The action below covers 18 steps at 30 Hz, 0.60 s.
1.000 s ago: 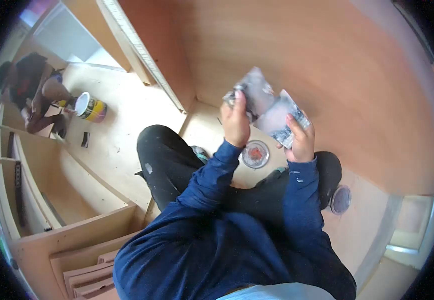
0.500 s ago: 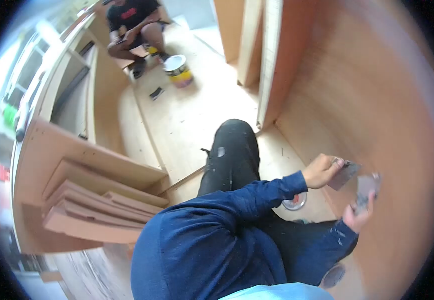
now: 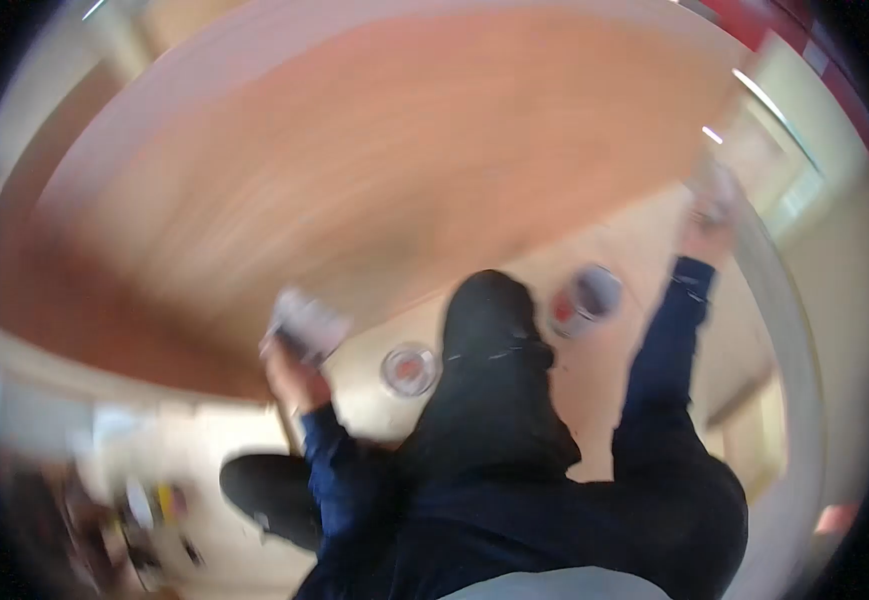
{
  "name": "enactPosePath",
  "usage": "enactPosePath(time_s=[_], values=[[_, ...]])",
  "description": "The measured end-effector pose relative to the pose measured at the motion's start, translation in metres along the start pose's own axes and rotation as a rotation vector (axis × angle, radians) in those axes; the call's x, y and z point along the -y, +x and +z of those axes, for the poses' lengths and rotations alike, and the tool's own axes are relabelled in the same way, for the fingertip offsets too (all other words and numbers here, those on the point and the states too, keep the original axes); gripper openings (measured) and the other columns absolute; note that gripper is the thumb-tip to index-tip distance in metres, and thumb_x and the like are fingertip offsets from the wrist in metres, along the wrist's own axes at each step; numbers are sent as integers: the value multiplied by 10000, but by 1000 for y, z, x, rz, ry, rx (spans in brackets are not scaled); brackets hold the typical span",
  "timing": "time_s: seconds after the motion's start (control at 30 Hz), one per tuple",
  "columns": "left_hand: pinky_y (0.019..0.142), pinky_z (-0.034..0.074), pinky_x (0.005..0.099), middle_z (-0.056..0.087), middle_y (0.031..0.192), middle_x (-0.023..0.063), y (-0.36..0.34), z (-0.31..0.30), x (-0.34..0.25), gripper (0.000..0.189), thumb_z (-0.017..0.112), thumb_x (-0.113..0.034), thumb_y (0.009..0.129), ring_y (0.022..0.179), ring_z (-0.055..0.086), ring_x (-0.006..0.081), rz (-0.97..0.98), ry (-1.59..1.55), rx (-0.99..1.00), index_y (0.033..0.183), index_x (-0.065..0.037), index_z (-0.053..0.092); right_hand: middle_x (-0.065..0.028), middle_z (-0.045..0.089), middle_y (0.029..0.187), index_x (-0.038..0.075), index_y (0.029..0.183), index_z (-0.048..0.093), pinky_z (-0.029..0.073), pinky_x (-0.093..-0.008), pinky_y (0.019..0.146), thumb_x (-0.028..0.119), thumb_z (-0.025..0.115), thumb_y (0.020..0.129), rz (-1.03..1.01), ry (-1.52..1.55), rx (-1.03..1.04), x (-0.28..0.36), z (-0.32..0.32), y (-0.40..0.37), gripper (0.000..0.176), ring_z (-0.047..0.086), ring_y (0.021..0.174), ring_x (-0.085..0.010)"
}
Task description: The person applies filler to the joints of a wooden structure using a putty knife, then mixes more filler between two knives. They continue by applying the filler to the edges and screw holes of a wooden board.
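On the left, my left hand (image 3: pixel 296 378) is closed round a flat grey scraper (image 3: pixel 312 326), its blade tilted up beside the big wooden panel (image 3: pixel 384 170). My right hand (image 3: pixel 708 232) is stretched out to the upper right near the panel's end, closed on a pale scraper (image 3: pixel 716 188) that is strongly blurred. A round clear lid or dish (image 3: pixel 409 370) with a reddish mark lies on the floor left of my raised knee. Right of the knee there is a can (image 3: pixel 586 300) with a grey top and a red patch on its side.
At the lower left, a person (image 3: pixel 89 530) is low on the floor, near a blurred white and yellow tub (image 3: pixel 144 503). A pale curved edge (image 3: pixel 799 380) runs down the right side. My dark-trousered knee (image 3: pixel 489 330) rises in the middle.
The view has swung to the right, so the panel now spans the top and the other person appears lower left. My hands, close together before, are now far apart.
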<state>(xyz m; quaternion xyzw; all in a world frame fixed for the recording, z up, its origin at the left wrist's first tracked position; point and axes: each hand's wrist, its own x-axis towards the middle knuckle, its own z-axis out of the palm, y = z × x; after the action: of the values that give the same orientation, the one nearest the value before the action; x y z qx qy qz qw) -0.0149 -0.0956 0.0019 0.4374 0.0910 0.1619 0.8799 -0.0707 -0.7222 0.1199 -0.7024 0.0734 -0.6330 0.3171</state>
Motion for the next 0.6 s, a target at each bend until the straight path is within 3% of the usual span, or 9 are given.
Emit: enactPosePath(time_s=[0.03,0.07,0.1,0.3,0.43,0.47,0.53,0.57,0.6], values=[[982,436,425,593,1244,92,19,-24,20,434,489,-376,981,1132,560,252,16,125,-9,1242,-36,554,-126,577,1277,1,1289,513,501,-347,901,110,528,933,115,-768,-59,59,-1,-17,373,583,1116,-250],[988,434,429,591,1248,92,7,-4,6,495,505,-432,966,1137,557,259,-90,-118,-25,1255,-32,545,-89,621,1200,67,1242,544,525,-364,825,184,574,944,81,-112,-260,-50,-15,-49,322,615,1044,-229],[992,434,428,589,1245,92,13,-5,12,535,526,-466,948,1141,553,259,-114,-151,37,1260,-32,539,-47,635,1166,113,1214,545,536,-385,751,249,600,938,40,-402,-262,-37,-9,-69,312,621,1021,-204],[875,490,380,626,1171,87,-4,35,1,428,637,-337,895,1046,607,229,-180,-146,106,1187,-32,568,-89,627,1123,62,1231,514,549,-357,682,259,599,944,748,936,-61,113,10,-104,358,645,915,-225],[852,507,358,654,1119,69,-15,36,5,347,657,-248,883,999,632,212,-229,-211,143,1147,-35,588,-84,620,1054,12,1249,476,553,-309,698,336,551,969,497,391,323,163,46,-145,435,653,901,-185],[843,513,349,661,1102,66,-27,51,2,315,651,-216,885,973,643,208,-253,-189,155,1135,-33,594,-103,618,1062,3,1257,477,546,-307,710,325,558,963,663,664,474,186,59,-162,444,647,921,-176],[824,526,345,671,1069,68,-47,76,-3,269,640,-157,887,920,659,194,-314,-211,178,1118,-24,601,-177,613,1131,42,1291,495,526,-369,829,115,647,873,77,353,768,228,77,-162,451,628,1022,-294],[821,527,348,670,1062,74,-47,67,2,269,636,-160,889,918,658,194,-307,-254,203,1117,-22,601,-179,600,1167,80,1288,516,505,-380,892,8,657,798,96,460,997,248,86,-159,516,591,1088,-325],[818,528,352,669,1056,79,-46,58,7,269,633,-164,891,917,657,195,-299,-299,227,1116,-19,600,-173,578,1200,110,1306,521,518,-389,878,-58,642,757,-171,532,920,254,100,-171,587,587,1100,-332]])
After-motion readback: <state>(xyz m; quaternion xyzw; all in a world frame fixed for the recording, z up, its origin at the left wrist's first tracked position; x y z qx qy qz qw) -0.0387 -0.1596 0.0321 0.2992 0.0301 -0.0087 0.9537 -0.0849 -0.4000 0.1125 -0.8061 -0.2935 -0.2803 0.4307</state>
